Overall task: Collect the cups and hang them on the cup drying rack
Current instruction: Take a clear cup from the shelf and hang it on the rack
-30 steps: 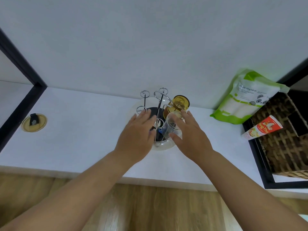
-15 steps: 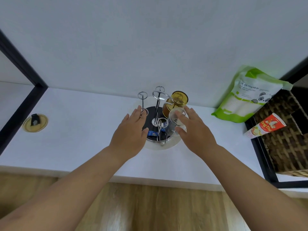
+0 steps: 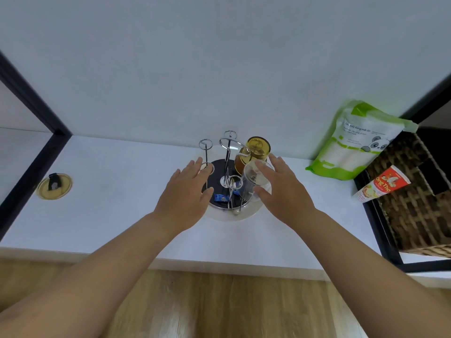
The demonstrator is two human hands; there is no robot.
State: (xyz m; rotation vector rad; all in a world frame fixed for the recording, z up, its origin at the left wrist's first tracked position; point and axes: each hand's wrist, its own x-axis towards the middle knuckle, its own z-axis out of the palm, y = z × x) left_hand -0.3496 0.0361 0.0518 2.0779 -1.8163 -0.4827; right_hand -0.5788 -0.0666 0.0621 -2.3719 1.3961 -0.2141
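Observation:
A chrome cup drying rack [image 3: 228, 152] with ring-tipped pegs stands on a round black base in a white tray [image 3: 246, 213]. An amber glass cup [image 3: 256, 150] hangs upside down on a far-right peg. A clear glass cup [image 3: 253, 184] sits upside down on a right-hand peg. My right hand [image 3: 285, 193] is beside it with fingers spread, thumb and forefinger loosely against the glass. My left hand [image 3: 188, 193] hovers open at the rack's left side, fingertips near a low ring.
A blue wrapper [image 3: 220, 197] lies on the rack base. A green-and-white pouch [image 3: 356, 145] leans on the wall at right, beside a wicker basket [image 3: 415, 203] holding a red tube [image 3: 383, 184]. A round brass grommet [image 3: 54, 186] sits at far left.
The clear cup has gone from my right hand's grip onto a rack peg. My right fingers have spread apart. My left hand has drawn back slightly from the rack.

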